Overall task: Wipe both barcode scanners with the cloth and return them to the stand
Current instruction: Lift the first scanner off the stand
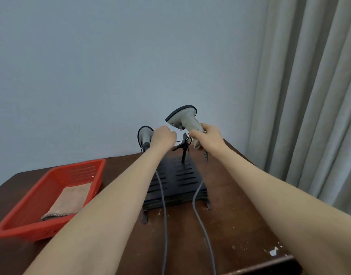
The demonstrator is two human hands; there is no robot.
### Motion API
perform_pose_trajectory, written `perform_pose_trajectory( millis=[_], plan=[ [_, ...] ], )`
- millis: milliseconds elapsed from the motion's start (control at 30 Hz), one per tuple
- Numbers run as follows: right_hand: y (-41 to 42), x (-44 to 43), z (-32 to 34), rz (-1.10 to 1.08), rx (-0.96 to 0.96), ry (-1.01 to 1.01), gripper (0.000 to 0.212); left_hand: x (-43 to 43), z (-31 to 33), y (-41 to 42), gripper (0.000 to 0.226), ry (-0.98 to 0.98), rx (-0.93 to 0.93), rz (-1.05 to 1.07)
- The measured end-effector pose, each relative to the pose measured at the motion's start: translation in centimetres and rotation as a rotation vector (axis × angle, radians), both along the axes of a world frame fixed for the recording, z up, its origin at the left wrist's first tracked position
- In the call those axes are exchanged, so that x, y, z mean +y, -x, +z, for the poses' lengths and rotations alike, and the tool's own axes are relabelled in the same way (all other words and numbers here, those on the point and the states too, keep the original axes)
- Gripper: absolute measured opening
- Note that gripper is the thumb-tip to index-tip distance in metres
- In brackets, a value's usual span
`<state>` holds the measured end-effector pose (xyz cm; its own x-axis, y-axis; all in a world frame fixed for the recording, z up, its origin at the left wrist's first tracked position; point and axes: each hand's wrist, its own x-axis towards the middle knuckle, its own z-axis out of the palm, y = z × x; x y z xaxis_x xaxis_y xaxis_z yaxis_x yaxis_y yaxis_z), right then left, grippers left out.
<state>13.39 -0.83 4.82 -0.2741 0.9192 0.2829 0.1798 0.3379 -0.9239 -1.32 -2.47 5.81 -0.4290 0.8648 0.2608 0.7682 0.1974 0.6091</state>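
Item: right scanner; raised clear of the stand, at 1 o'clock from it; its handle is wrapped firmly by the right hand, head tilted toward 10 o'clock.
Item: left scanner; upright at 11 o'clock of the stand; the left hand is curled just beside it; what the fingers enclose cannot be told.
Item: cloth; folded in the red basket, at 9 o'clock, well apart from both hands.
Step judged: one scanner is being handled at the cradle; lifting off or seating cannot be told.
Handling advice: the handle is best kept in line with the cradle; the grey cable, trailing toward 6 o'clock across the table, is to be left slack and untangled; the stand is to be steadied against tipping.
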Motion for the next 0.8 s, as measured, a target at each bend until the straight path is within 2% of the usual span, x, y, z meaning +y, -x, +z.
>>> perform_pose_trajectory(
  millis=[133,300,400,600,800],
  plan=[
    [-0.9,-1.3,-0.4,0.118,0.083,0.056,0.005,-2.1,0.9,-0.6,0.022,-0.068,-0.523,-0.05],
    [-2.0,-3.2,-1.2,0.215,0.123,0.069,0.008,-4.0,1.0,-1.0,0.034,0.003,-0.87,-0.165],
    [-2.4,-3.9,-1.7,0.254,0.16,0.097,0.008,-5.2,0.8,-1.4,0.033,-0.035,-1.08,-0.209],
    [-3.0,-4.4,-2.3,0.374,0.128,0.197,0.029,-7.3,-0.1,-2.4,0.03,-0.092,-1.234,-0.176],
    [-2.4,-4.7,-2.1,0.441,0.096,0.261,0.03,-8.6,-1.1,-2.5,0.013,-0.125,-1.275,-0.152]
  ],
)
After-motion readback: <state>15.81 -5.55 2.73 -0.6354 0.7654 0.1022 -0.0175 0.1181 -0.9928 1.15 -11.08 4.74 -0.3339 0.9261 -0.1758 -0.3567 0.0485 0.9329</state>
